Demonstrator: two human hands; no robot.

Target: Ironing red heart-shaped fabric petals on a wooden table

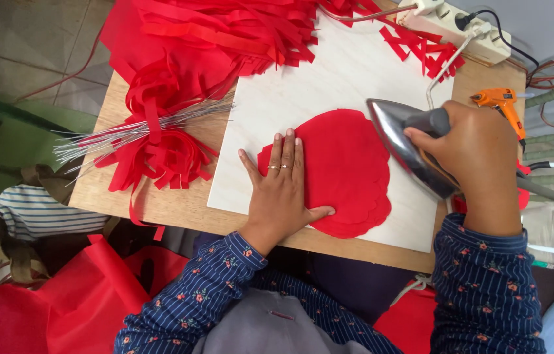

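A stack of round red fabric pieces [345, 164] lies on a pale wooden board [303, 92] on the table. My left hand [281, 187] presses flat on the stack's left edge, fingers spread, rings on two fingers. My right hand [477, 154] grips the dark handle of a metal clothes iron [404, 141]. The iron's pointed tip rests at the stack's upper right edge. Its cord [450, 62] runs up to a white power strip [457, 23].
Heaps of cut red fabric strips [198, 39] cover the table's back left, beside a bundle of thin metal wires [126, 131]. An orange glue gun [503, 105] lies at the right edge. Red cloth [60, 301] and a striped bag [34, 210] sit below the table [178, 206].
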